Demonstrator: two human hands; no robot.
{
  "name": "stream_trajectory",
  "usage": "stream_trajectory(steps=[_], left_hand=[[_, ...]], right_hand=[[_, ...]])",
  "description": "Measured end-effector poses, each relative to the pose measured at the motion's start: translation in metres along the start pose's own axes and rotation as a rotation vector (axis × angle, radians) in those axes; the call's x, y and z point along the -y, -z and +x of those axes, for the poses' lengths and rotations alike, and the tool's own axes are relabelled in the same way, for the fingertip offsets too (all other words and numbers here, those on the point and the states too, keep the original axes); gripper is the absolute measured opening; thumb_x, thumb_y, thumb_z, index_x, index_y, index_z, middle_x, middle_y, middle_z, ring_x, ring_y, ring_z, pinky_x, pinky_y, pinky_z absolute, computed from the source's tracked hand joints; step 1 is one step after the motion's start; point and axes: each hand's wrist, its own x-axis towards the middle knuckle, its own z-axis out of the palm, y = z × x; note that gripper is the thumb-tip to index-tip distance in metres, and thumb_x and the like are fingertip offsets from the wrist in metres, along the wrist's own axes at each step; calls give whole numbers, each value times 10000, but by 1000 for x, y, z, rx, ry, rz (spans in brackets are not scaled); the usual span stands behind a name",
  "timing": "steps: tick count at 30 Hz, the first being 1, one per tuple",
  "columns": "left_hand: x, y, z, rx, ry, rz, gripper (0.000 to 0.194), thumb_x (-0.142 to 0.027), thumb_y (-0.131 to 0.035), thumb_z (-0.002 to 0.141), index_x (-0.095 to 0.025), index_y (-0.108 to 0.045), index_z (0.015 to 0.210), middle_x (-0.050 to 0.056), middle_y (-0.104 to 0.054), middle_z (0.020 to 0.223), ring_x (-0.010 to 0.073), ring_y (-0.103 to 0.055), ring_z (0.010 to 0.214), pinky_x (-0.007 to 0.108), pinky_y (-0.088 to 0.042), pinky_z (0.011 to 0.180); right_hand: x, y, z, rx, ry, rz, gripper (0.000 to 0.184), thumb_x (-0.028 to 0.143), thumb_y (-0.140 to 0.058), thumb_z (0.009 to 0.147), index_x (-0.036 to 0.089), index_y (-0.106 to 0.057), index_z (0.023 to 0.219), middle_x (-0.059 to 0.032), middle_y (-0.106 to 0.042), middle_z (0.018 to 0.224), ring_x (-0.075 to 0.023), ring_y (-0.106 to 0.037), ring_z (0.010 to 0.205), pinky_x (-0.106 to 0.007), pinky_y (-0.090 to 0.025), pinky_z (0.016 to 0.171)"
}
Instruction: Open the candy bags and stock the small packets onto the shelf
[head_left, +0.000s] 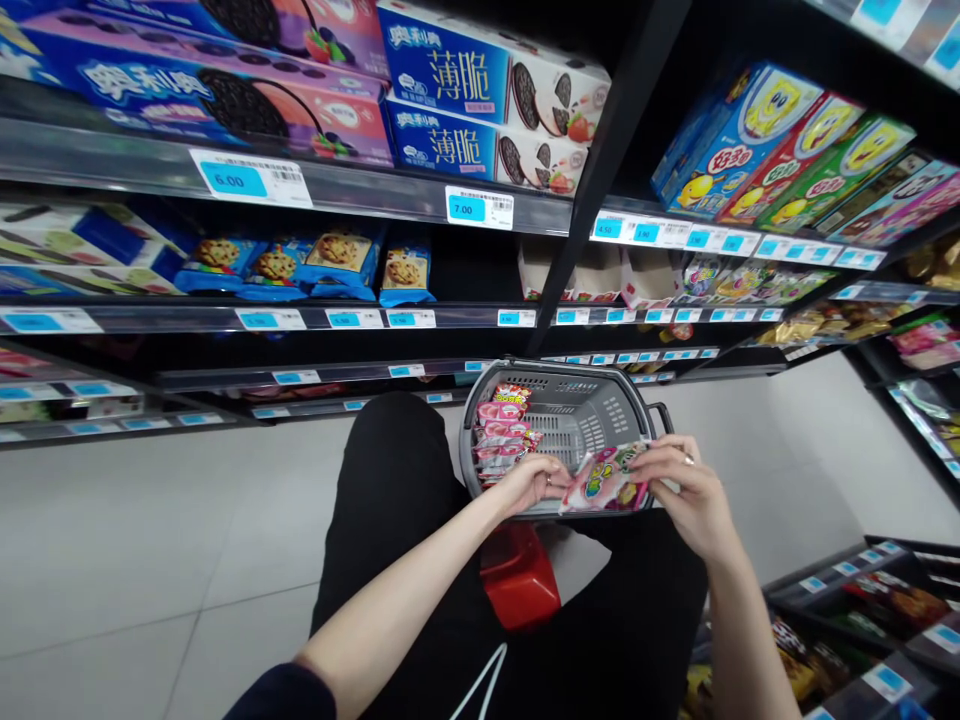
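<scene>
A pink candy bag (602, 480) is stretched between my two hands above the near rim of a grey shopping basket (559, 400). My left hand (534, 482) pinches the bag's left edge, fingers curled. With fingers and thumb closed on its right end, my right hand (686, 485) holds the other side. Several similar pink candy packets (504, 440) stand in a row along the basket's left side. The basket's right part shows bare slotted plastic. A dark handle (661, 415) sticks out at its right.
Shelves ahead hold cookie boxes (495, 90), blue cookie packs (322, 262) and colourful cartons (780, 150). Pale floor tiles (112, 560) stretch to the left. A red object (519, 578) sits between my knees, below the basket. Another low shelf (877, 620) stands at lower right.
</scene>
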Motion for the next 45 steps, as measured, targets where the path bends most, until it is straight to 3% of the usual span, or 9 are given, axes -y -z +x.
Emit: stream_trajectory(steps=[2,4,8,15,18,21,25,36,45], left_hand=[[0,-1,-1,-32,-1,-1,106,-140,-659,623,-108,-600,705,20,-608,624,102,-582,547,214,-475,552],[0,-1,-1,-29,-1,10,250,-105,-693,596,-136,-607,828,18,-627,707,86,-582,561,184,-461,540],[-2,1,-2,9,36,50,280,-138,-694,614,-92,-628,883,73,-648,766,99,-595,578,195,-475,554],[-3,0,4,-217,-117,92,223,-191,-743,550,-80,-621,700,33,-614,624,120,-587,538,265,-523,537],[-3,-3,4,-251,-194,132,264,-222,-765,510,-83,-596,658,18,-605,600,119,-584,517,273,-528,528],[-3,-4,4,-254,-233,239,323,-272,-763,511,-88,-605,724,12,-615,596,133,-588,497,293,-531,506],[-4,-2,4,-285,-253,363,352,-328,-750,521,-101,-602,746,14,-639,609,158,-603,499,296,-525,482],[-8,-5,1,-294,-218,313,298,-321,-753,504,-122,-545,578,4,-615,505,156,-594,447,272,-509,436],[-13,-10,-3,-328,-233,332,302,-315,-767,477,-124,-544,551,5,-613,487,158,-586,423,263,-488,410]], right_hand=[[11,4,5,101,59,-66,205,156,-552,773,295,-685,701,-26,-604,987,-233,-436,1056,-453,-349,910],[14,5,8,138,60,-73,210,161,-564,763,303,-695,681,-27,-514,1122,-247,-401,1104,-460,-344,922],[7,5,10,103,-1,-23,176,185,-587,744,285,-706,660,-37,-438,1196,-255,-430,1079,-425,-390,880],[-19,-2,0,-61,-277,185,252,226,-431,813,226,-683,827,-66,-601,965,-204,-559,917,-342,-458,778],[-30,-13,-4,-149,-421,288,166,305,-536,763,202,-640,841,-64,-636,907,-203,-598,841,-311,-492,687],[-41,-23,-3,-263,-518,317,267,341,-676,643,188,-578,839,-41,-645,747,-190,-628,699,-273,-501,566],[-55,-31,-3,-338,-599,312,342,370,-711,592,178,-570,838,-31,-646,649,-200,-639,629,-271,-498,503],[-84,-37,-5,-259,-710,350,300,380,-717,540,153,-639,720,-58,-687,659,-212,-646,623,-286,-499,518],[-119,-89,-24,-152,-758,520,303,364,-711,547,140,-626,732,-13,-649,597,-163,-604,561,-279,-472,552]])
